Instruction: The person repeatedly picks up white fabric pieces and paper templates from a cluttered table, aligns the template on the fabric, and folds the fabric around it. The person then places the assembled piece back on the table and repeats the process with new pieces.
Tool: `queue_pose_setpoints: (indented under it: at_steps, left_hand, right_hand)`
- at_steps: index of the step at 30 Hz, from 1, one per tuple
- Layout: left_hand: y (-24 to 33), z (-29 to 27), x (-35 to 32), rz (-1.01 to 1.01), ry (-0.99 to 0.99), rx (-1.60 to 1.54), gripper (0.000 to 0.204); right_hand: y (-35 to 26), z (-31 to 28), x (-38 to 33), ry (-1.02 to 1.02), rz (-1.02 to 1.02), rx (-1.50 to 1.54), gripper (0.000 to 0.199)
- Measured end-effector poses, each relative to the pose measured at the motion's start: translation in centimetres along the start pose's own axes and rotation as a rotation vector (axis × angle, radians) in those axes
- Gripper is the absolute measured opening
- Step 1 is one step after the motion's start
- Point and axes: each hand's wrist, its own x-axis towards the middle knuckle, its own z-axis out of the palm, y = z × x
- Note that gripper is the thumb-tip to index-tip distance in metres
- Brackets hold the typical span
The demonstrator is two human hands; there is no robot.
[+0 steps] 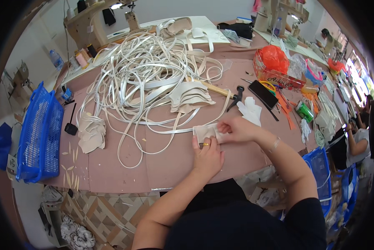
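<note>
A small beige piece of fabric or leather (203, 131) lies at the table's near side, between my hands. My left hand (208, 159), with a gold ring, holds it down by its near edge, fingertips on its surface. At its right end my right hand (235, 130) pinches the edge, the fingers curled; the fingertips are partly hidden. A fanned stack of similar beige pieces (191, 96) rests beyond my hands, and another stack (91, 132) sits farther left. White cut pieces (250, 111) lie just past my right hand.
A big tangle of white and beige straps (143, 75) covers the table's middle. Near it are a hammer (237, 98), a black phone (263, 94) and a red-bagged box (274, 62). Blue baskets (39, 133) stand left; a green can (304, 111) lies right. Sewing machines (91, 25) stand behind.
</note>
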Motion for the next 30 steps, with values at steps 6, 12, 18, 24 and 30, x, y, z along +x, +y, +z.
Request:
queue_pose_setpoints:
  at_steps: [6,12,18,24,30]
  left_hand:
    - [-0.3,-0.5,0.1,-0.024,-0.033,-0.147,0.043]
    - [-0.5,-0.2,-0.2,-0.041,0.067,-0.159,0.048]
    - [-0.3,-0.2,-0.2,-0.06,0.053,-0.154,0.049]
    - [-0.3,-0.2,-0.2,-0.038,0.134,-0.196,0.044]
    - [-0.6,-0.4,-0.1,-0.064,0.045,-0.174,0.046]
  right_hand:
    - [1.7,3.0,-3.2,0.372,-0.366,-0.474,0.038]
    - [0.9,3.4,-1.3,0.29,0.345,0.025,0.027]
    - [0.5,3.5,-2.2,0.342,0.046,-0.252,0.027]
    - [2.6,6.1,-3.6,0.635,-0.21,-0.395,0.032]
    - [2.6,3.8,-3.6,0.293,-0.142,-0.572,0.028]
